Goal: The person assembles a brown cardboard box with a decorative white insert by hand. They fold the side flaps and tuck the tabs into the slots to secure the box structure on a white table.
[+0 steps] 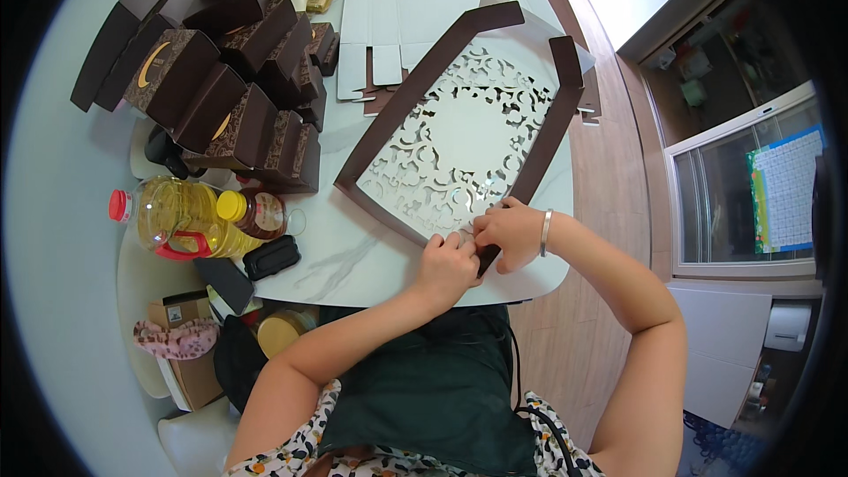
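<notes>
A large hexagonal box lid point(459, 137) lies open side up on the white marble table point(353, 256). It has dark brown side walls and a white cut-out lace pattern inside. My left hand point(449, 267) and my right hand point(511, 231) both pinch the lid's near corner, fingers closed on the brown wall where two sides meet. A metal bangle is on my right wrist.
Several dark brown patterned gift boxes point(230, 88) are piled at the table's far left. Flat white cardboard blanks point(389, 9) lie at the back. Two bottles of yellow oil point(177, 216), a jar and a black case point(272, 257) sit at the left edge. Wooden floor lies to the right.
</notes>
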### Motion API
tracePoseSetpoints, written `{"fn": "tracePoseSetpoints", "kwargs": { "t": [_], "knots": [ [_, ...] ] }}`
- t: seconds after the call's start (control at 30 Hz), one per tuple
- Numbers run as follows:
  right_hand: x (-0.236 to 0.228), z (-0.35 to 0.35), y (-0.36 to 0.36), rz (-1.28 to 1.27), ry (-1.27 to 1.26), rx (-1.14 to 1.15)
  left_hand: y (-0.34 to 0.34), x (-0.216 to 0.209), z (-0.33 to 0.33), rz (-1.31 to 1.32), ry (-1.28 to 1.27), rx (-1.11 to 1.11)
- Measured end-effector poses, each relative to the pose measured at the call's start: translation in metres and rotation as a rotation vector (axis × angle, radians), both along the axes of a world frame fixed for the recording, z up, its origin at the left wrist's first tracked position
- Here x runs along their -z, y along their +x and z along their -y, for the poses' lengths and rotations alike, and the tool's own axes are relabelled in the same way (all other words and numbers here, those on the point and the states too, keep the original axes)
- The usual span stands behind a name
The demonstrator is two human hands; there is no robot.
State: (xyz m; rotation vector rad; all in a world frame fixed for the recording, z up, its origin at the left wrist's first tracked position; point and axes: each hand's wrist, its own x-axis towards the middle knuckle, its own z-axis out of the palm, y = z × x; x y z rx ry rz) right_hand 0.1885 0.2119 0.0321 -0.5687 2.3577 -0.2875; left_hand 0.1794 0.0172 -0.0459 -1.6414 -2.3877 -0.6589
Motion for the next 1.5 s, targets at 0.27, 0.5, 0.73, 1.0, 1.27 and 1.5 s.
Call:
{"fn": "tracePoseSetpoints", "kwargs": {
  "t": [0.27,0.5,0.73,1.0,1.27,1.5],
  "knots": [
    [0.034,0.008,0.022,-0.512,0.165,-0.281,-0.003,-0.004,0.003,0.119,-0.069,0.005],
    [0.025,0.005,0.011,-0.205,0.147,-0.177,-0.055,-0.007,0.027,0.053,-0.033,0.095],
    [0.003,0.066,0.020,-0.084,-0.026,0.251,-0.071,-0.006,0.035,0.132,-0.097,0.022],
    [0.032,0.091,0.027,-0.266,0.200,0.420,-0.156,-0.046,0.066,-0.450,-0.480,0.064],
    [0.031,0.091,0.023,-0.280,0.195,0.415,-0.165,-0.039,0.078,-0.628,-0.544,0.207],
    [0.045,0.088,0.035,-0.438,0.059,0.470,-0.164,-0.039,0.063,-0.552,-0.687,0.216]
  ]
}}
